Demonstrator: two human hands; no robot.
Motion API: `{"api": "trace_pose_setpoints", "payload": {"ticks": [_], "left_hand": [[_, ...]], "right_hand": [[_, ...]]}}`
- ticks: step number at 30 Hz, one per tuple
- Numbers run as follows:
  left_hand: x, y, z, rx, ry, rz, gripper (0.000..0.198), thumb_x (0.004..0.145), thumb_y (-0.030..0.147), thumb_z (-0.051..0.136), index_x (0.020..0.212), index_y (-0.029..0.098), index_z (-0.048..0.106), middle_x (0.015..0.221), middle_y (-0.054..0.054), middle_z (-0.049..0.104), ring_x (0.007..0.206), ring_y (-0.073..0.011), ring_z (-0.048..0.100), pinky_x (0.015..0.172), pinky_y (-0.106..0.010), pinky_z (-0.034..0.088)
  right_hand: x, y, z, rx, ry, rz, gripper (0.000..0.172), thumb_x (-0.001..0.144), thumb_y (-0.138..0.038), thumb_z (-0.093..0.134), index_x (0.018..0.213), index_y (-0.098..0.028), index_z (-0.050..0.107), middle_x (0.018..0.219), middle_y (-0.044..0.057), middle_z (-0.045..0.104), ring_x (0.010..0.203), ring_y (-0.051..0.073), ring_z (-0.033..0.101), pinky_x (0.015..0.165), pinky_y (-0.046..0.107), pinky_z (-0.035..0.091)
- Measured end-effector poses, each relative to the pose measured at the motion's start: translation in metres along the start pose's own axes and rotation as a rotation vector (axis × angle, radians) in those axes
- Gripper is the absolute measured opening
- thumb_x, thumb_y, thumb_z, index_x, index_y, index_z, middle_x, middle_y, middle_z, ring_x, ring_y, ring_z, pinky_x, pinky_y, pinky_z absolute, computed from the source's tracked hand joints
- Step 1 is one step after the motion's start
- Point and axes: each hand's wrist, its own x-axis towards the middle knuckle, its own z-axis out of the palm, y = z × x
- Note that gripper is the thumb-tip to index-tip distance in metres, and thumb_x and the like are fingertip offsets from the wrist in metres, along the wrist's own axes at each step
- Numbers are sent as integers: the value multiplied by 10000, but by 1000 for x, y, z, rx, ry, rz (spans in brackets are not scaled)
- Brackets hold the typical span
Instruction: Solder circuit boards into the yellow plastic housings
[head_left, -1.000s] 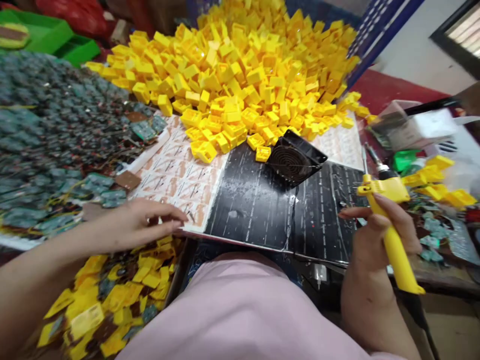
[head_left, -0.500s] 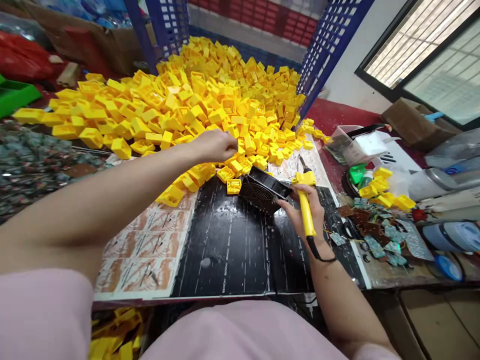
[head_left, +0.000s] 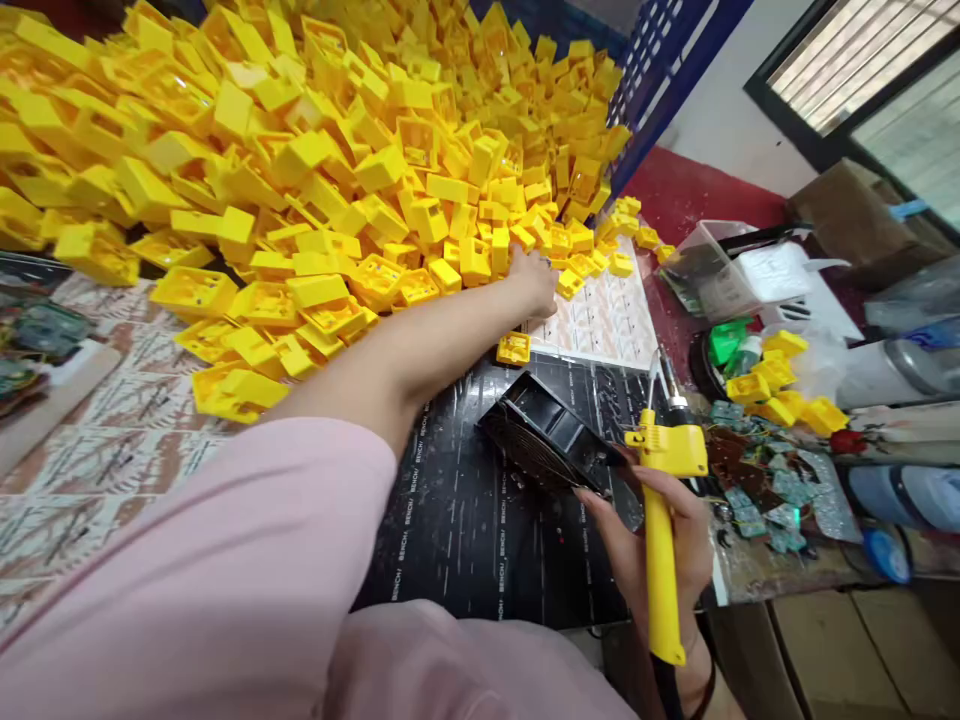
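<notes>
My left hand (head_left: 534, 281) reaches far across the table to the right edge of a big heap of yellow plastic casings (head_left: 360, 170). Its fingers are buried among the casings, so I cannot see what they hold. My right hand (head_left: 652, 545) is closed round the yellow handle of a soldering iron (head_left: 660, 500), tip pointing away from me. Its fingertips lie against a small black fan (head_left: 551, 440) that stands tilted on the black mat (head_left: 465, 530). One loose yellow casing (head_left: 514, 348) lies just below my left wrist.
Green circuit boards (head_left: 757, 495) and a few yellow casings (head_left: 780, 385) lie at the right, beside a clear plastic box (head_left: 720, 265). More circuit boards (head_left: 37, 330) sit at the far left. A blue crate wall (head_left: 660, 70) rises behind the heap. Printed sheets (head_left: 112, 420) cover the left tabletop.
My left arm has stretched further right and forward along the heap's edge. My head has leaned in closer. My right hand with the iron has dropped nearer to me, beside the fan.
</notes>
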Motion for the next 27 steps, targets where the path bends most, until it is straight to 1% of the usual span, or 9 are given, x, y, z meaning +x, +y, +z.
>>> {"api": "trace_pose_setpoints", "payload": {"ticks": [4,6,12,15,18,21,23,25,27], "left_hand": [[-48,-9,-8,287,-172,22,659,1052,484,620,1665,240,613,1749,-183,563,1586,-455,514,1313,-679,376],[-83,-15,-12,376,-201,75,631,1062,520,608,1626,238,643,1708,-187,602,1529,-436,564,1275,-623,426],[-186,-51,-22,496,-291,167,447,1053,412,609,1407,191,769,1534,-235,706,1391,-397,661,1054,-494,573],[-219,-67,-31,526,-295,180,280,969,355,718,1149,185,850,1366,-206,794,1267,-384,729,1123,-531,543],[-223,-60,-36,481,-238,149,231,937,391,767,931,178,857,1107,-146,847,1203,-374,757,1224,-560,472],[-198,-30,-28,351,-147,152,459,1100,412,512,1331,159,818,1400,-160,799,1389,-361,695,1253,-536,457],[-181,-10,-16,226,-160,181,596,1126,345,428,1673,167,584,1739,-151,584,1597,-327,555,1306,-501,438],[-175,3,-4,165,-244,195,672,1137,321,404,1789,157,412,1846,-151,435,1665,-318,488,1321,-485,447],[-188,6,2,179,-344,187,671,1155,325,384,1805,160,378,1833,-167,450,1638,-346,527,1278,-505,498]], "right_hand": [[-2,5,0,63,-4,-1,454,969,-342,934,1331,-251,675,1139,11,826,997,208,863,935,299,718],[-4,7,1,85,-2,12,478,948,-346,955,1329,-259,680,1130,3,824,989,208,864,927,298,719],[-6,10,4,74,53,6,459,943,-407,959,1295,-260,704,1104,-1,823,895,188,856,830,267,711],[-9,14,0,79,78,22,476,909,-418,987,1267,-260,716,1081,-5,809,830,181,841,764,260,701],[-15,18,-6,66,91,34,496,878,-438,1008,1246,-262,725,1043,-6,797,797,194,830,722,284,705],[-20,18,-12,27,131,62,523,852,-483,1020,1227,-261,731,1033,15,795,785,227,822,683,335,716],[-25,18,-15,10,154,85,518,853,-495,1017,1220,-269,728,1038,26,792,777,235,812,678,357,715],[-29,20,-19,8,143,125,498,873,-498,1000,1220,-281,716,1055,33,788,777,235,802,703,380,718],[-32,26,-21,26,105,183,476,912,-505,965,1235,-287,693,1094,37,778,802,234,797,755,410,727]]}}
